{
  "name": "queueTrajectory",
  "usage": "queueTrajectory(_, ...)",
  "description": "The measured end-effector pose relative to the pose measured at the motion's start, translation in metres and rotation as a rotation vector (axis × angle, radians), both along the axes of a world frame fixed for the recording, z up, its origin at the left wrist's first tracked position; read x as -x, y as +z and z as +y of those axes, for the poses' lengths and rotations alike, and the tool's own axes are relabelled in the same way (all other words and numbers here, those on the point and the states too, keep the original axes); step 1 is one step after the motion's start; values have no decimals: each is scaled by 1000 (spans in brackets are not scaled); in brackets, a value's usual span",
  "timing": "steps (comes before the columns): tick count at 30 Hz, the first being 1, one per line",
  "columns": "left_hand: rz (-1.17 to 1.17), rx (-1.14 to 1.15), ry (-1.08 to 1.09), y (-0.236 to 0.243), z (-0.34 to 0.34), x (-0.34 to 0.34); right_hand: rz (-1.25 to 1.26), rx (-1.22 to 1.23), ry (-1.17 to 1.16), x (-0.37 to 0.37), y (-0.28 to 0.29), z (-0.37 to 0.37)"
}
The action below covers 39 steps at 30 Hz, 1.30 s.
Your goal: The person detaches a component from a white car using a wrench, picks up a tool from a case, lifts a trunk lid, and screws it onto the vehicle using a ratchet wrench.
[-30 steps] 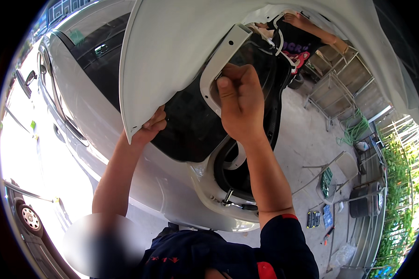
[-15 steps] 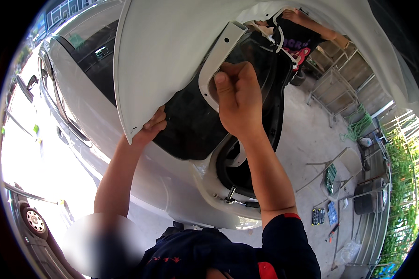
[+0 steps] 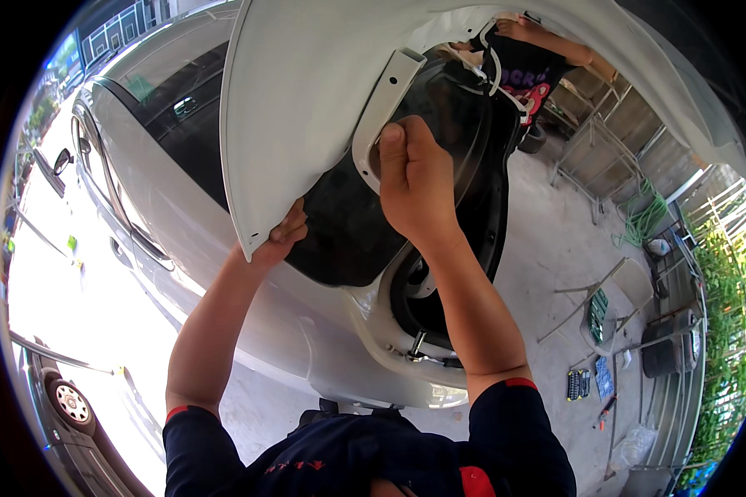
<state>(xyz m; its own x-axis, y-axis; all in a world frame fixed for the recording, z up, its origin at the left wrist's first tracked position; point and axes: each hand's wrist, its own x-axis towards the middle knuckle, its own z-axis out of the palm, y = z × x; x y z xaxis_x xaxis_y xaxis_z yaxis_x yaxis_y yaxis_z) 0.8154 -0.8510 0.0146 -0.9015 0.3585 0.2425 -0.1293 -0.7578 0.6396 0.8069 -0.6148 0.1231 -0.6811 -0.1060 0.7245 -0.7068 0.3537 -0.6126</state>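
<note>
My left hand (image 3: 282, 236) is closed on the lower corner of a raised white car panel (image 3: 282, 99). My right hand (image 3: 413, 178) is closed on a curved white metal bracket (image 3: 389, 87) with holes, beside the panel's inner edge; its fingertips are partly hidden behind the bracket and thumb. Below and between my hands are dark glass (image 3: 340, 232) and the white car body (image 3: 307, 315), with a black-rimmed opening (image 3: 431, 315) near my right forearm.
Another person (image 3: 526, 66) in a black printed T-shirt reaches to the panel's far end. On the right are metal racks (image 3: 593, 166), a green hose (image 3: 642, 215), a folding chair (image 3: 626, 282) and tool sets (image 3: 578, 383). A dark car (image 3: 70, 406) stands at lower left.
The white panel's near corner and my left hand have shifted slightly right and down. My right hand has moved a little left and stays closed on the bracket.
</note>
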Motion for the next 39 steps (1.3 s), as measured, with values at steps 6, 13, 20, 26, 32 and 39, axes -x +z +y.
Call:
queueTrajectory(6,28,21,21,0,1,0,-194,204,128,4,0,-2)
queueTrajectory(13,67,12,2,-2,-1,1,-83,309,346,7,-4,6)
queueTrajectory(20,42,24,12,6,4,0,85,121,223,8,-1,9)
queueTrajectory(26,8,4,31,0,2,1,7,94,259,13,-4,6)
queueTrajectory(32,4,15,39,4,3,-2,-18,215,157,3,-4,7)
queueTrajectory(39,-9,32,3,11,5,-4,77,121,96,5,-3,7)
